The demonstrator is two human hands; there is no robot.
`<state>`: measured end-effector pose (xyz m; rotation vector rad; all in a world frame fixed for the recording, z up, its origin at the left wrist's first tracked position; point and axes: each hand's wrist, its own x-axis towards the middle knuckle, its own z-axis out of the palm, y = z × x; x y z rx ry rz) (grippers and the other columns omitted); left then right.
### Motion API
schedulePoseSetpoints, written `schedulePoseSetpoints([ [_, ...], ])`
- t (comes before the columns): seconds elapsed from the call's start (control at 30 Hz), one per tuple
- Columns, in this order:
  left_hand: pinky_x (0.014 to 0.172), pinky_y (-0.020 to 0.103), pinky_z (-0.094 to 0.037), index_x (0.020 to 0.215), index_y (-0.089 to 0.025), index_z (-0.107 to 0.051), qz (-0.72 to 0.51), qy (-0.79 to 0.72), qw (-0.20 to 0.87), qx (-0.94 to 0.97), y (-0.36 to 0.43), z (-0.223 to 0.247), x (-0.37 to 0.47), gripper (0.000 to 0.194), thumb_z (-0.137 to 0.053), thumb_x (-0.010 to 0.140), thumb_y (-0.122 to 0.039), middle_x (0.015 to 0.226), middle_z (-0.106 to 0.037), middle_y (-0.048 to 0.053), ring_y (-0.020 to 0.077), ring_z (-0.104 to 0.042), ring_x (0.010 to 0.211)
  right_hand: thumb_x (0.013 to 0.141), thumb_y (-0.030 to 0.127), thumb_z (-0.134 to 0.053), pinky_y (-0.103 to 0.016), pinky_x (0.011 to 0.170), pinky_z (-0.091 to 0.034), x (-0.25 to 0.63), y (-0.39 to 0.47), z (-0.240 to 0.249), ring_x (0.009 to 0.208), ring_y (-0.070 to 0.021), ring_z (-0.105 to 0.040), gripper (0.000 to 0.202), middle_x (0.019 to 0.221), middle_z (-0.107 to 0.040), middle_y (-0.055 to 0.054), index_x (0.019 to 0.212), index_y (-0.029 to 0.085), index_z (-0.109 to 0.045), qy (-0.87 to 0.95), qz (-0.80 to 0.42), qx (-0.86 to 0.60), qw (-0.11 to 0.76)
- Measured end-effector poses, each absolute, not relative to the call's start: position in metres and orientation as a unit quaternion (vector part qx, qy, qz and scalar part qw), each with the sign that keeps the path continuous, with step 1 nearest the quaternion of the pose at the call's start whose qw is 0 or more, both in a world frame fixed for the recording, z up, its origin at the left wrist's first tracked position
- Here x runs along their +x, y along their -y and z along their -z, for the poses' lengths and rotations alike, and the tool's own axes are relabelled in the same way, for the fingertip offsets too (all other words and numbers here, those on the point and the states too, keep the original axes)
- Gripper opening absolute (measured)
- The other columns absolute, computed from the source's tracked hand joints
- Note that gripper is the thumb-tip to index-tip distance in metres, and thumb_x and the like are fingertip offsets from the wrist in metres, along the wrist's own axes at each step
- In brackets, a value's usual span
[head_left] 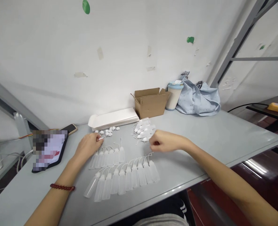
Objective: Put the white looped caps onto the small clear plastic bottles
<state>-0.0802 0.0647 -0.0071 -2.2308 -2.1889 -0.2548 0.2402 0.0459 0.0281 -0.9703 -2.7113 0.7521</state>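
Observation:
My left hand [89, 145] is closed at the small white caps [109, 131], its fingertips pinched around something too small to make out, above the left end of the back row of clear tubes [110, 157]. My right hand [163, 141] is curled beside the pile of white-topped tubes [144, 129]; what its fingers hold, if anything, is hidden. Nearer the table's front edge lies a longer row of clear tubes [122, 182] with white tops and thin white cords.
Flat white boxes [115, 118], an open cardboard box [152, 105], a lidded cup [174, 96] and a light blue bag [197, 98] line the wall. A tablet [50, 150] and a phone [69, 128] lie at the left of the grey table [183, 171].

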Motion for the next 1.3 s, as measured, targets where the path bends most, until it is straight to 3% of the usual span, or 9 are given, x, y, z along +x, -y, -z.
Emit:
schedulePoseSetpoints([
  [0.1,0.061,0.03,-0.039,0.074,-0.018,-0.063,0.088,0.711,0.003,-0.698,-0.062,0.004,-0.078,0.023,-0.043,0.074,-0.031,0.074,-0.069,0.008,0.0283,-0.064,0.077,0.073,0.013,-0.049,-0.023,0.044,-0.019,0.238,-0.031,-0.032,0.041,-0.0052,-0.019,0.036,0.041,-0.022,0.008,0.042,0.016,-0.032,0.924,-0.279,-0.262,-0.008],
  [0.3,0.065,0.031,-0.042,0.08,-0.017,-0.062,0.152,0.703,-0.003,-0.695,-0.058,-0.001,-0.07,0.026,-0.045,0.076,-0.036,0.079,-0.07,0.007,0.0265,-0.064,0.078,0.077,0.026,-0.044,-0.022,0.049,-0.034,0.228,-0.022,-0.029,0.041,-0.0084,-0.044,0.037,0.04,-0.052,0.002,0.042,0.016,-0.048,0.884,-0.323,-0.301,-0.154],
  [0.43,0.069,0.032,-0.043,0.08,-0.017,-0.063,0.216,0.689,-0.027,-0.691,-0.052,-0.007,-0.06,0.026,-0.05,0.074,-0.04,0.079,-0.07,0.007,0.0258,-0.063,0.08,0.076,0.033,-0.047,-0.022,0.047,-0.036,0.227,-0.025,-0.028,0.04,-0.0097,-0.046,0.041,0.038,-0.053,0.001,0.038,0.017,-0.044,0.871,-0.298,-0.345,-0.182],
  [0.53,0.07,0.031,-0.043,0.075,-0.018,-0.064,0.282,0.675,-0.124,-0.671,-0.045,-0.016,-0.049,0.027,-0.059,0.07,-0.044,0.076,-0.069,0.006,0.0242,-0.062,0.077,0.075,0.033,-0.049,-0.022,0.047,-0.036,0.229,-0.029,-0.027,0.04,-0.0097,-0.046,0.039,0.038,-0.052,0.001,0.039,0.017,-0.043,0.873,-0.287,-0.354,-0.175],
  [0.7,0.065,0.027,-0.042,0.071,-0.018,-0.066,0.393,0.585,-0.439,-0.558,-0.029,-0.023,-0.026,0.027,-0.068,0.067,-0.044,0.072,-0.064,0.002,0.0165,-0.056,0.071,0.076,0.029,-0.051,-0.022,0.045,-0.028,0.237,-0.034,-0.032,0.041,-0.0078,-0.039,0.036,0.042,-0.05,0.003,0.044,0.016,-0.042,0.898,-0.25,-0.357,-0.06],
  [0.8,0.063,0.025,-0.041,0.067,-0.016,-0.064,0.429,0.524,-0.547,-0.493,-0.021,-0.021,-0.012,0.026,-0.07,0.069,-0.041,0.071,-0.059,0.002,0.0136,-0.052,0.07,0.081,0.027,-0.05,-0.022,0.046,-0.024,0.239,-0.036,-0.034,0.044,-0.0071,-0.034,0.034,0.047,-0.047,0.003,0.049,0.016,-0.043,0.902,-0.202,-0.378,0.041],
  [0.93,0.063,0.023,-0.04,0.072,-0.017,-0.065,0.442,0.482,-0.585,-0.479,-0.012,-0.019,0.004,0.023,-0.07,0.071,-0.039,0.075,-0.055,0.001,0.0122,-0.049,0.073,0.084,0.028,-0.053,-0.022,0.05,-0.026,0.233,-0.039,-0.027,0.05,-0.0082,-0.038,0.027,0.056,-0.05,0.002,0.062,0.015,-0.048,0.887,-0.142,-0.404,0.171],
  [1.07,0.062,0.022,-0.039,0.079,-0.019,-0.066,0.427,0.479,-0.588,-0.493,-0.005,-0.019,0.012,0.022,-0.073,0.07,-0.038,0.074,-0.052,-0.003,0.0085,-0.044,0.063,0.083,0.035,-0.059,-0.021,0.051,-0.029,0.221,-0.038,-0.01,0.052,-0.0088,-0.042,0.024,0.062,-0.051,0.002,0.073,0.015,-0.05,0.876,-0.155,-0.378,0.255],
  [1.3,0.057,0.023,-0.04,0.079,-0.017,-0.068,0.432,0.49,-0.567,-0.502,0.002,-0.015,0.02,0.026,-0.075,0.067,-0.039,0.06,-0.054,-0.003,0.0092,-0.046,0.056,0.079,0.036,-0.062,-0.019,0.047,-0.027,0.204,-0.023,0.009,0.047,-0.0065,-0.035,0.028,0.057,-0.044,0.006,0.07,0.018,-0.042,0.84,-0.188,-0.361,0.359],
])
